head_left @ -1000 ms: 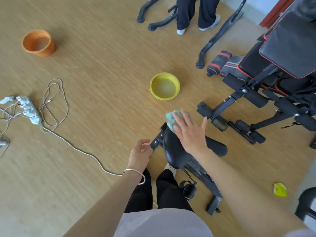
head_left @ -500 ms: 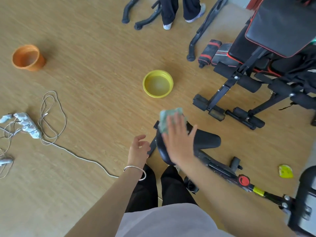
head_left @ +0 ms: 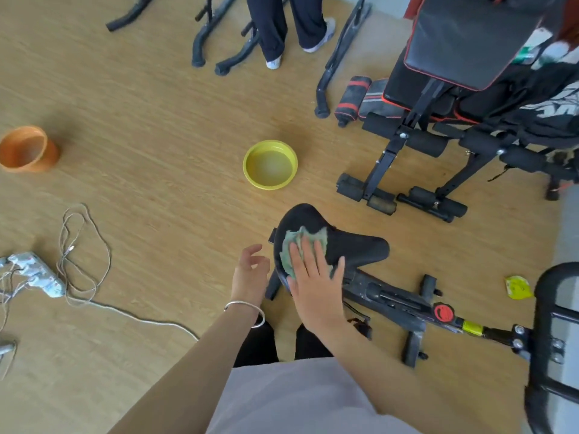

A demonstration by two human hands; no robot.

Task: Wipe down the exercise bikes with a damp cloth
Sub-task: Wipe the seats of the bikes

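Right hand (head_left: 316,286) flat on cloth (head_left: 302,245)

Light wood-grain floor (head_left: 156,104) fills the frame, evenly lit, with a grey strip (head_left: 567,233) along the right edge. A black weight bench (head_left: 470,42) with red piping stands at upper right. Black tubular frames (head_left: 216,36) and a standing person's legs (head_left: 282,23) line the top. An orange bucket (head_left: 26,148) sits at left, and below it lies a white power strip (head_left: 37,274) with looped cables (head_left: 87,245).
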